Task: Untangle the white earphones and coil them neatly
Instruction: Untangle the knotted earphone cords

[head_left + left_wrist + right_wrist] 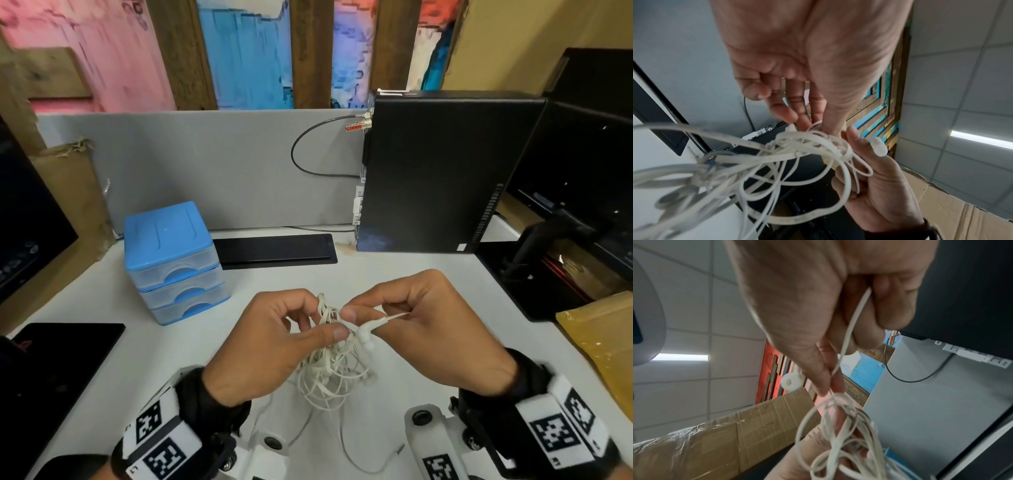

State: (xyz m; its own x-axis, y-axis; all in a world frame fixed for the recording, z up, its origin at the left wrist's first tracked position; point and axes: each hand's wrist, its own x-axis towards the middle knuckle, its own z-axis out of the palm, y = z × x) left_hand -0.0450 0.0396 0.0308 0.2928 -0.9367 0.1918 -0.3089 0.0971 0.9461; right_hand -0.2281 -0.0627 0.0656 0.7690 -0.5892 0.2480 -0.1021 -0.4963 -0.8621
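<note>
One tangled bundle of white earphones (329,359) is hanging between both hands above the white desk (411,291), its lower loops trailing down to the desktop and the jack plug (399,448) lying near the front edge. Left hand (274,339) is pinching the knot at the top, thumb and fingers curled onto the cable. Right hand (428,322) is pinching a strand beside an earbud (368,337), remaining fingers curled round the cable leading off it. Blue drawer unit (173,260) is standing well to the left, black computer tower (442,171) behind on the right, grey partition (205,164) running along the back. Cardboard box (68,198) is leaning at far left; padded envelope (603,335) lying at right. Nothing is sitting between the hands and the bundle.
</note>
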